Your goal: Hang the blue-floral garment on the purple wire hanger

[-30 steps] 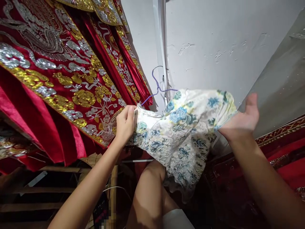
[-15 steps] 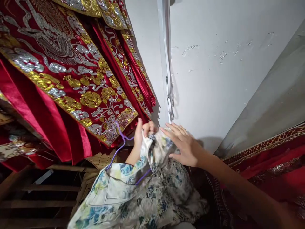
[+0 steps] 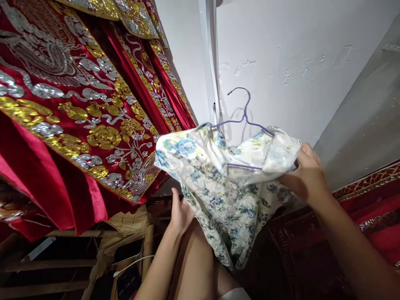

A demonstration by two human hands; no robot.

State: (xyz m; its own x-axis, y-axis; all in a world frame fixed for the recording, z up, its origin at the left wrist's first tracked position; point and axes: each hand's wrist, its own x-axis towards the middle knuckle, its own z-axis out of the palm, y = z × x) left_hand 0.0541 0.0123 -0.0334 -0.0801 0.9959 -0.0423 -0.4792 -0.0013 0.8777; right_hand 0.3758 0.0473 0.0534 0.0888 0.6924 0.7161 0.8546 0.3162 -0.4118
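Note:
A white garment with blue and yellow flowers [image 3: 231,183] hangs on a purple wire hanger [image 3: 243,118] in front of the white wall. My right hand [image 3: 304,175] is closed on the garment's right shoulder end and holds it up. Lower down, my left hand [image 3: 180,212] reaches under the cloth at its left side, thumb up and fingers hidden behind the fabric. The hanger's hook points up and left, free of any rail.
Red robes with gold and silver embroidery [image 3: 78,104] hang at the left. More red embroidered cloth [image 3: 371,200] lies at the right under a grey sheet [image 3: 368,116]. Wooden slats [image 3: 46,266] and a white cable are below. My bare knee [image 3: 196,258] is under the garment.
The garment, bunched low in both hands half a second ago, is now lifted and spread on its hanger. My right hand moved right to its shoulder; my left hand dropped beneath it.

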